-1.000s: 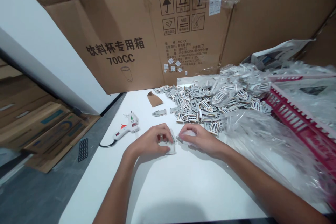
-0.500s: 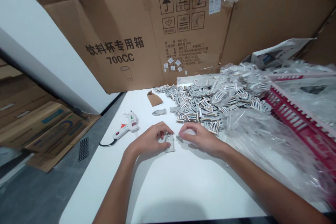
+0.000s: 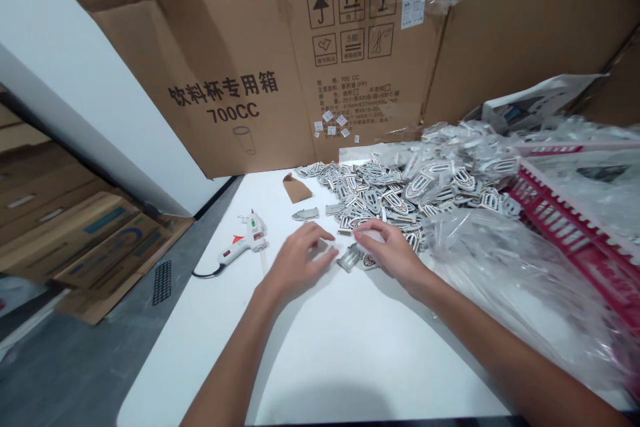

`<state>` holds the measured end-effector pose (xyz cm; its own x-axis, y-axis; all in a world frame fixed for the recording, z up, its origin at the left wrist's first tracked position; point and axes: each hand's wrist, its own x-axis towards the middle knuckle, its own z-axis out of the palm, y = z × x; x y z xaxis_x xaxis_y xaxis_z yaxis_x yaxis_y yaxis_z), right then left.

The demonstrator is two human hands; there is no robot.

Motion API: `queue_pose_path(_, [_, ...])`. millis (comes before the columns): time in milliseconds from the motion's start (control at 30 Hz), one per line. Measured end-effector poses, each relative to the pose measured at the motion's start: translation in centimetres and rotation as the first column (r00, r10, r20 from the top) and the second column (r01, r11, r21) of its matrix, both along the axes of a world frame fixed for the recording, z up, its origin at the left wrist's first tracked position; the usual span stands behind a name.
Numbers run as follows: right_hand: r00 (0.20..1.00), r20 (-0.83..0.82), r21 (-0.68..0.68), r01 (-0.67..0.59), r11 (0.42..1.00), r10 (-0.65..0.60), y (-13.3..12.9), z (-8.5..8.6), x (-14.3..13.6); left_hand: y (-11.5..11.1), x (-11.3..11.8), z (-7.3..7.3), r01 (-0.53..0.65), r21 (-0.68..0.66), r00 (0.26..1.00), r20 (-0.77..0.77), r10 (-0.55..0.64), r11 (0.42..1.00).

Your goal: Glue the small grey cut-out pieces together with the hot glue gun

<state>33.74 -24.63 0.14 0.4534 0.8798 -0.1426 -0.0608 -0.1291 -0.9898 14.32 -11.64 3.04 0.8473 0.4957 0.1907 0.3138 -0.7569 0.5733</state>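
My left hand [image 3: 306, 255] is over the white table [image 3: 320, 347], its thumb and fingers apart with nothing between them. A small grey arched piece [image 3: 349, 257] lies at an angle just right of its fingertips. My right hand [image 3: 387, 247] is closed, its thumb and fingers together on something whitish that I cannot make out. Under its fingers a patterned piece [image 3: 370, 260] partly shows, touching or close to the hand. Behind both hands spreads a pile of grey and white arched pieces [image 3: 370, 193]. A single grey piece [image 3: 305, 214] lies left of the pile.
A white glue gun [image 3: 246, 240] with a cord lies left of my left hand. Near the box [image 3: 240, 33] is a brown scrap [image 3: 297, 188]. Clear plastic bags [image 3: 490, 260] and a magenta basket [image 3: 575, 233] stand at the right.
My left hand has let go of the grey piece and opened. That piece now appears further right and tilted, near my right hand, which has moved slightly right and away from me.
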Motion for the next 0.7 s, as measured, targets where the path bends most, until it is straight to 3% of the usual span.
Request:
queue_pose_path(67, [0.999,0.004,0.002,0.039,0.999,-0.039,0.1,0.0,0.2,-1.0,0.4,0.1,0.166,-0.078,0.986,-0.011,-0.168,0.983])
queue_pose_path(167, [0.999,0.000,-0.002,0.053,0.999,-0.053,0.2,-0.1,0.3,-1.4,0.6,-0.3,0.230,-0.101,0.971,-0.043,-0.235,0.968])
queue_pose_path(400, [0.998,-0.024,-0.033,-0.058,0.998,0.058,-0.1,-0.1,0.0,-0.1,0.2,-0.4,0.084,-0.170,0.984,-0.142,-0.109,0.982])
queue_pose_path(600, [0.986,-0.023,-0.007,-0.165,0.986,0.165,-0.5,0.0,-0.6,-0.7,0.7,0.6,-0.048,-0.311,0.991,0.103,0.084,0.949])
queue_pose_path(700, [0.968,-0.038,-0.004,-0.250,0.968,0.249,-0.7,0.2,-1.0,-1.2,1.1,0.4,-0.014,-0.444,0.988,0.134,0.082,0.896])
